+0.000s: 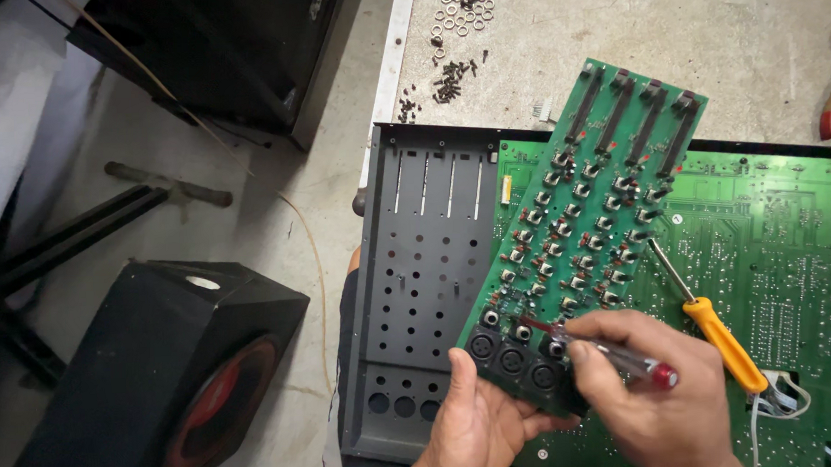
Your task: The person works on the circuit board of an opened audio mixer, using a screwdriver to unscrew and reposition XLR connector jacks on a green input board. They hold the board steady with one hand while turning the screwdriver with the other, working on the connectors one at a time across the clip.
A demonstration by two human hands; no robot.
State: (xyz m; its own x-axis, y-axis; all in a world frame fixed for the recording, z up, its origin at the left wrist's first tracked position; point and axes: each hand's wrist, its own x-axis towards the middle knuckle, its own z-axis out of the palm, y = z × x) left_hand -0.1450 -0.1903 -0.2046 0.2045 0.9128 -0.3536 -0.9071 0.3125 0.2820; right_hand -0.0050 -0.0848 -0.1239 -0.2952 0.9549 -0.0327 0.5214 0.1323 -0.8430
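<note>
My left hand (473,425) grips the near end of a long green circuit board (586,228), by its row of black round sockets. The board is tilted up and carries several rows of small knob posts and black slider slots at its far end. My right hand (660,391) holds a clear-handled, red-capped screwdriver (622,357) with its tip touching the board near the sockets. Under the lifted board lies a dark metal chassis panel (426,279) with holes and slots.
A yellow-handled screwdriver (713,329) rests on a large green main board (775,249) at the right. Loose screws and washers (455,39) lie on the bench top behind. A black speaker box (154,381) stands on the floor at left.
</note>
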